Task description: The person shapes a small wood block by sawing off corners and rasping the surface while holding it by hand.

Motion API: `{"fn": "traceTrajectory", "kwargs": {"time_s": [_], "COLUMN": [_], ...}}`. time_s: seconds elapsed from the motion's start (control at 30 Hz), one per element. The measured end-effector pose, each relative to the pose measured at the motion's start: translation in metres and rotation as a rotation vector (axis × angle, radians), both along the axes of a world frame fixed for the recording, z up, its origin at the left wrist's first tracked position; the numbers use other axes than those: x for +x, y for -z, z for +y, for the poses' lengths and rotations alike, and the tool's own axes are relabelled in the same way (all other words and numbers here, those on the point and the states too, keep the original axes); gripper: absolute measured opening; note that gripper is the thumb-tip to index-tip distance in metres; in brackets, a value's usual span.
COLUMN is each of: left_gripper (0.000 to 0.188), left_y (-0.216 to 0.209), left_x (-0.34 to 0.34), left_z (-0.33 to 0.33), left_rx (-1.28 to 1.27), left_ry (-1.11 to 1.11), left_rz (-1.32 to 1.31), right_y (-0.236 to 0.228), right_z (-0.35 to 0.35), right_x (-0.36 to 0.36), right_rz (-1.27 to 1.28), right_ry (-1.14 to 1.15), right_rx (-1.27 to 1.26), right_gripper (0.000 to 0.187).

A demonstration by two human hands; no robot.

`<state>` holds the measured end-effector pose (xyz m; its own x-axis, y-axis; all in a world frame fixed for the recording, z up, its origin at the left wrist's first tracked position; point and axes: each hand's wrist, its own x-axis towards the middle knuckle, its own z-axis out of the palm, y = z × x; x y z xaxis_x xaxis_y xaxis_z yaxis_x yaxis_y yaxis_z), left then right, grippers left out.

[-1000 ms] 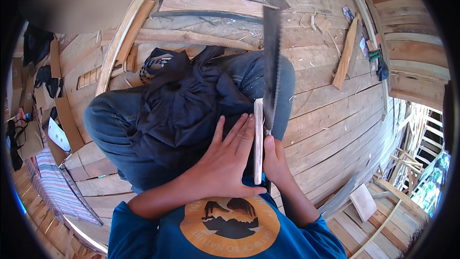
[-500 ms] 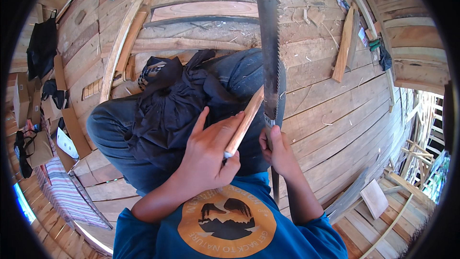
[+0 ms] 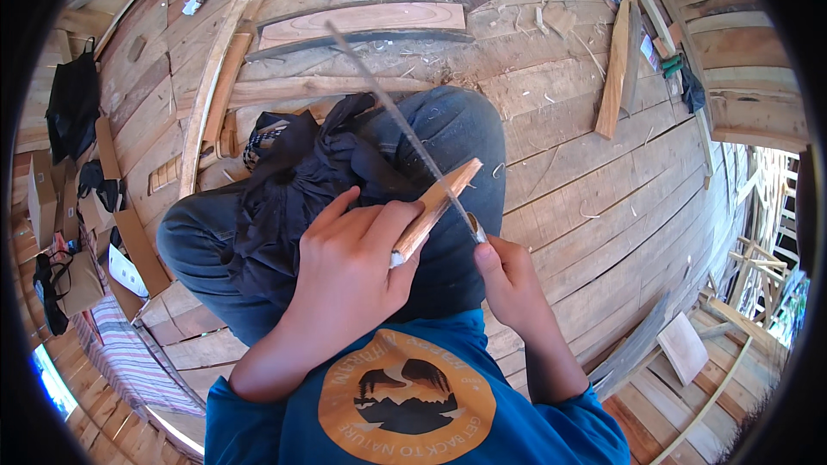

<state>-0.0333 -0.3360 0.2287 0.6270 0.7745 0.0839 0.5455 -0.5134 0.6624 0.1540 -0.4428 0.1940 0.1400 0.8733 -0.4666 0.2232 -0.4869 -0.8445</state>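
Observation:
My left hand (image 3: 357, 250) is closed round a short strip of wood (image 3: 422, 228), thumb beneath and fingers on top, above my lap. Its pale, split far end points up and to the right. My right hand (image 3: 508, 280) grips the handle of a long saw (image 3: 396, 116), whose thin blade is seen almost edge-on. The blade slants to the upper left and crosses the strip near its far end; whether it touches the wood I cannot tell. Dark bunched cloth (image 3: 289, 198) lies over my crossed legs in jeans, beside my left hand.
I sit on a plank floor (image 3: 568, 207) strewn with shavings. Ahead lie a curved board (image 3: 362, 24) and long strips (image 3: 211, 95) to the left. More wood pieces (image 3: 614, 77) rest at the right. Cardboard boxes (image 3: 138, 250) and a striped cloth (image 3: 129, 349) are at far left.
The saw has swung from upright, toothed side showing, to a leftward slant across the wood strip, its blade turned edge-on. My left hand and the strip have shifted slightly left.

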Motion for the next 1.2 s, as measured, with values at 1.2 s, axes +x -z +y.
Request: {"fn": "traceTrajectory", "kwargs": {"time_s": [1.2], "left_gripper": [0.017], "left_y": [0.033], "left_x": [0.003], "left_z": [-0.023], "left_rx": [-0.067], "left_ry": [-0.027], "left_rz": [-0.048], "right_y": [0.012], "right_z": [0.014], "right_x": [0.007], "right_rz": [-0.342], "right_ry": [-0.112], "right_rx": [-0.031], "right_gripper": [0.056]}}
